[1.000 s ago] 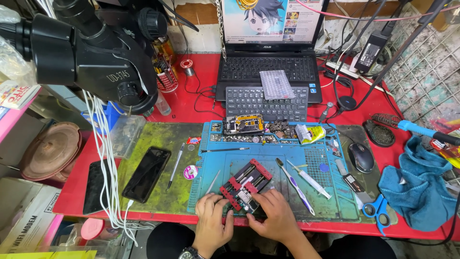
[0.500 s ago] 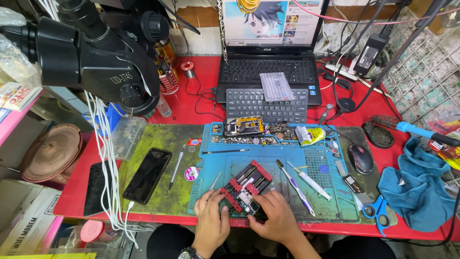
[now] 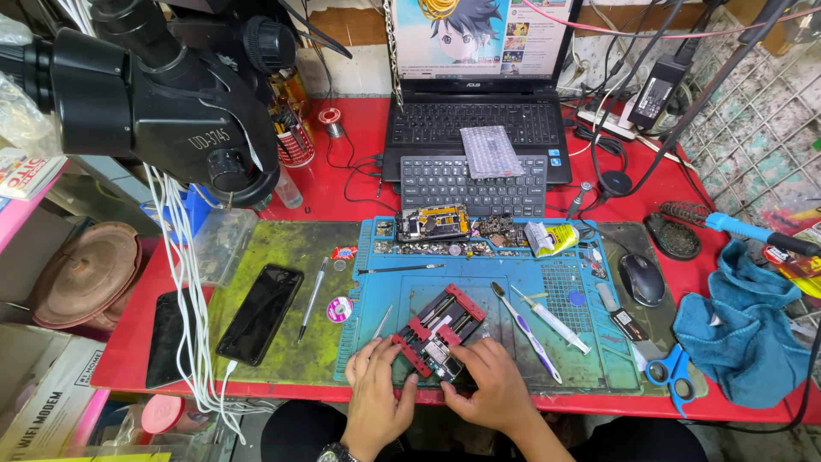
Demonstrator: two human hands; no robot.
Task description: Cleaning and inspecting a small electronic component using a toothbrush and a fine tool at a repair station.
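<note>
A red and black board-holding clamp (image 3: 438, 329) lies tilted on the blue work mat (image 3: 581, 342), with a small circuit board fixed in it. My left hand (image 3: 380, 398) rests on the mat at the clamp's near left end, fingers touching its red jaw. My right hand (image 3: 487, 385) lies against the clamp's near right end, fingers curled by the board. Whether either hand holds a small tool, I cannot tell.
A microscope head (image 3: 154, 103) hangs at upper left. A black phone (image 3: 259, 313) lies on the green mat. A laptop (image 3: 479, 103), an extra keyboard (image 3: 475, 184), a mouse (image 3: 641, 279), tweezers, brushes (image 3: 547, 321), blue scissors (image 3: 671, 376) and a blue cloth (image 3: 740, 338) surround the mat.
My view has shifted slightly. Both hands stay at the clamp with only small finger movements.
</note>
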